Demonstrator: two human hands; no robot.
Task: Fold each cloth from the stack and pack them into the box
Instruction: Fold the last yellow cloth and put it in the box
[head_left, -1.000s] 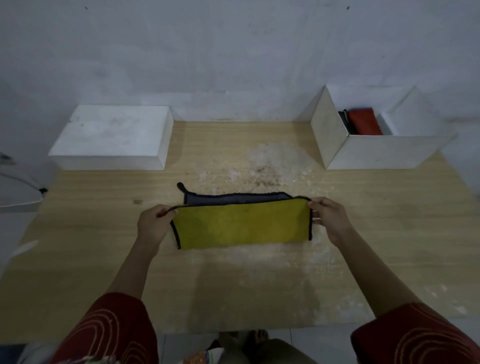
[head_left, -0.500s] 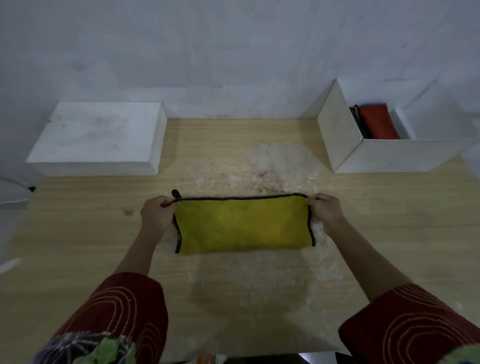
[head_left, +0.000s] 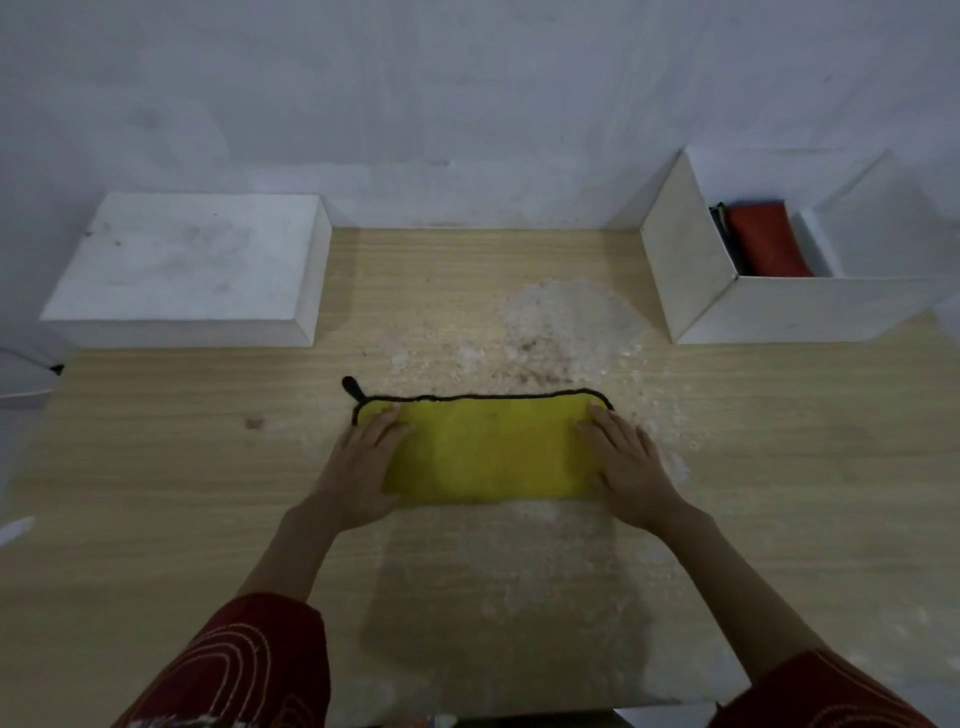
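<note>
Item: your left grip (head_left: 363, 470) and right grip (head_left: 631, 467), both spread flat, are pressing the ends of the folded yellow cloth (head_left: 488, 452) lying between them on the bench (head_left: 156, 493).

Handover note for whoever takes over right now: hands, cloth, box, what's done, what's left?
Left hand and right hand: both flat, pressing the ends of the yellow cloth.
Yellow cloth: folded, lying mid-table.
Box: open, back right, holds a red cloth.
Done: at least one fold.
Left: probably another fold, then into the box. No stack in view.
</note>
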